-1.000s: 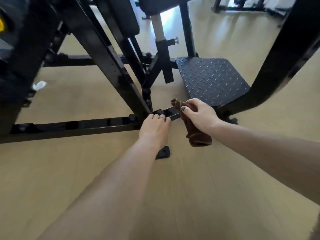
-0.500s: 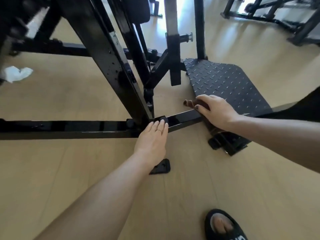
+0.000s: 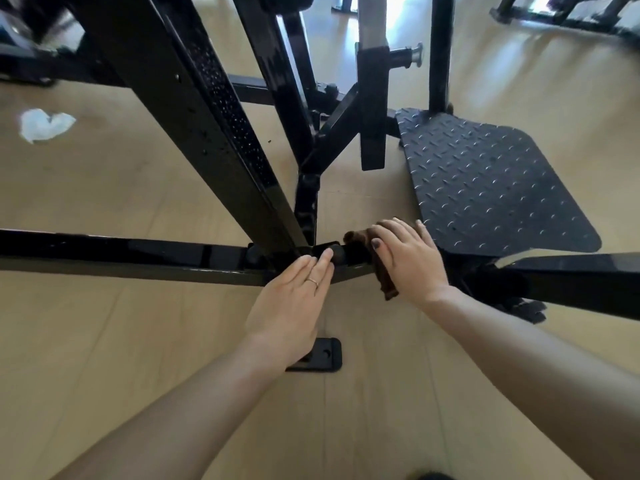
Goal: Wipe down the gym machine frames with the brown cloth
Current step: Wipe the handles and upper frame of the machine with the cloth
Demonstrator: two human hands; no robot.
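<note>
On the low black crossbar (image 3: 138, 252) of the gym machine, just right of where the slanted post (image 3: 207, 126) meets it, my right hand (image 3: 412, 261) lies over the brown cloth (image 3: 382, 271), fingers spread and nearly straight, pressing the cloth flat onto the bar. The cloth is draped across the bar: one end shows beyond my fingertips on the far side, and the other hangs down the near side past my thumb. My left hand (image 3: 294, 303) is just beside it, fingers straight and together, their tips resting on the joint of the bar and holding nothing; a thin ring (image 3: 313, 281) sits on one finger. The two hands are near each other but apart, with a short bare stretch of bar between them.

Just beyond my right hand is the checker-pattern footplate (image 3: 491, 188), dark and tilted, its near edge close to my fingertips. Behind the joint more black frame tubes rise, one carrying a silver-tipped adjustment pin (image 3: 410, 57). Under my left wrist a small black foot pad (image 3: 322, 355) sits on the pale wooden floor (image 3: 104, 341). Far off to the left a crumpled white scrap (image 3: 43, 124) lies on the floor. At the top right, another machine's base (image 3: 571, 19) is blurred.
</note>
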